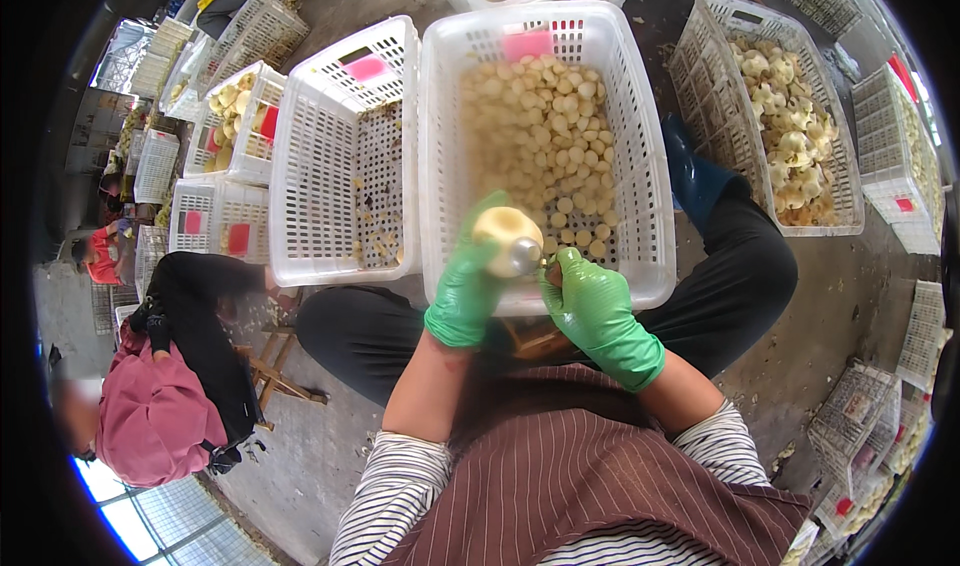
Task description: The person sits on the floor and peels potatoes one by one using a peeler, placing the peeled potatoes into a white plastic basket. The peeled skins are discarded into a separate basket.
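My left hand (470, 277), in a green rubber glove, holds a peeled, pale yellow round fruit (507, 224) with a dimpled top. In my right hand (596, 307), gloved the same way, is a hand tool with a round metal head (525, 254) and a brownish handle, mostly hidden by my fingers. The metal head is against the fruit's lower right side. Both hands are over the near end of a white perforated plastic crate (651, 191). Inside it lie many small, pale round pieces (574, 127), blurred on the left.
To the left stands a tilted white crate (315, 153) with scraps in it. Hollowed pale fruit pieces (795, 138) fill a crate (686, 63) at right, beside my blue boot (688, 164). A person in a pink top (157, 416) sits at left near a wooden stool (281, 374).
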Demonstrator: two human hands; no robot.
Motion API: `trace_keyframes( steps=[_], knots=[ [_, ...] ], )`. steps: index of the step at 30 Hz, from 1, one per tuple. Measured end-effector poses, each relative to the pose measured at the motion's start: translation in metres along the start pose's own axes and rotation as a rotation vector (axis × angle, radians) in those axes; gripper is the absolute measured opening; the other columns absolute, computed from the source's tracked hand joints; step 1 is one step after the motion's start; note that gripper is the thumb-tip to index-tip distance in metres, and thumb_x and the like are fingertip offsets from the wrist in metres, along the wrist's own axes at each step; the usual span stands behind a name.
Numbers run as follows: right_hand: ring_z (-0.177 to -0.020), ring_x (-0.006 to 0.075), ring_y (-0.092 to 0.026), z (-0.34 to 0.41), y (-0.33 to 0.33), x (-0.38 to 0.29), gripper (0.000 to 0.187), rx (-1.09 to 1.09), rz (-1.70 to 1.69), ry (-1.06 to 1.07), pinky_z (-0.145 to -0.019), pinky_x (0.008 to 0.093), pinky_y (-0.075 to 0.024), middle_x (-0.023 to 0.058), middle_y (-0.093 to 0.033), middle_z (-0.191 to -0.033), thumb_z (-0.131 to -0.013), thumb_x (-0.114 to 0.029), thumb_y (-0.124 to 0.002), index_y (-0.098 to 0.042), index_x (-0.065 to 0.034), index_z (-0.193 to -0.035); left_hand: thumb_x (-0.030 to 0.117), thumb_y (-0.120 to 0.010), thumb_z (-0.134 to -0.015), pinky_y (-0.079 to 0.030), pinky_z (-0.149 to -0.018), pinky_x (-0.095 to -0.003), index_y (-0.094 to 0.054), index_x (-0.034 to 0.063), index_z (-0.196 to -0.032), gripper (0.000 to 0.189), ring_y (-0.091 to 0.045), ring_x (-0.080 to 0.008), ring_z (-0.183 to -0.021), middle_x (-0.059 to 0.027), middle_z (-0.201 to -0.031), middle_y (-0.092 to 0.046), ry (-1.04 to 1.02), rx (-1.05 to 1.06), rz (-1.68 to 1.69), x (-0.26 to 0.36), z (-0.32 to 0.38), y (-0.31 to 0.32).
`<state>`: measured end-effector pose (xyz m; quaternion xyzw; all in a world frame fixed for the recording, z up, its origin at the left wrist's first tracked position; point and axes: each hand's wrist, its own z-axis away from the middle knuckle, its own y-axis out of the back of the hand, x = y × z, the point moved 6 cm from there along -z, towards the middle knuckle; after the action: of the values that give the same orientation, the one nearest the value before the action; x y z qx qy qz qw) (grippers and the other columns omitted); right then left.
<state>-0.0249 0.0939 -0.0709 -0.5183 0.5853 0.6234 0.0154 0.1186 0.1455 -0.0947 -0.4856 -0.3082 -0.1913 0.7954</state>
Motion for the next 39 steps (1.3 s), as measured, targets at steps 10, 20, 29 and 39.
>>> trace_keyframes(
  steps=[10,20,29,39],
  knots=[
    [-0.054,0.0209,-0.055,0.002,-0.021,0.009,0.015,-0.499,-0.606,-0.371,-0.055,0.0336,-0.0447,0.0082,-0.055,-0.06,-0.088,-0.015,-0.058,-0.058,-0.0001,-0.087,0.021,-0.081,-0.071,-0.051,-0.094,-0.0374,-0.046,0.0062,-0.134,0.073,-0.06,-0.0258,-0.109,-0.0125,-0.124,-0.058,0.221,-0.176,-0.418,0.021,-0.011,-0.013],
    [-0.038,0.0027,-0.031,0.016,-0.028,-0.045,0.026,-1.258,-2.682,-0.556,-0.032,0.0174,-0.0258,-0.007,-0.033,-0.052,-0.101,-0.029,-0.044,-0.051,-0.0064,-0.091,0.027,-0.077,-0.077,-0.057,-0.085,-0.0375,-0.047,0.0096,-0.131,0.064,-0.062,-0.0262,-0.104,-0.0178,-0.126,-0.056,-0.048,-0.149,-0.308,0.01,-0.006,-0.029],
    [-0.064,0.0231,-0.066,-0.024,0.001,0.035,0.021,-0.059,-0.462,-0.375,-0.058,0.0335,-0.0522,0.0106,-0.067,-0.077,-0.087,-0.018,-0.064,-0.056,-0.0013,-0.098,0.039,-0.065,-0.087,-0.047,-0.098,-0.0558,-0.042,0.0162,-0.138,0.06,-0.051,-0.0346,-0.121,-0.0126,-0.137,-0.045,-0.107,0.101,0.126,-0.011,-0.004,-0.001],
    [-0.067,0.0324,-0.066,0.005,-0.016,0.0,0.016,-0.102,-0.158,-0.108,-0.058,0.0401,-0.0523,0.0117,-0.065,-0.071,-0.082,-0.012,-0.065,-0.057,-0.0054,-0.094,0.017,-0.064,-0.08,-0.051,-0.09,-0.0374,-0.045,0.0144,-0.122,0.046,-0.058,-0.0233,-0.103,-0.0088,-0.111,-0.056,-0.137,0.068,0.037,-0.005,0.006,-0.001]
  ],
)
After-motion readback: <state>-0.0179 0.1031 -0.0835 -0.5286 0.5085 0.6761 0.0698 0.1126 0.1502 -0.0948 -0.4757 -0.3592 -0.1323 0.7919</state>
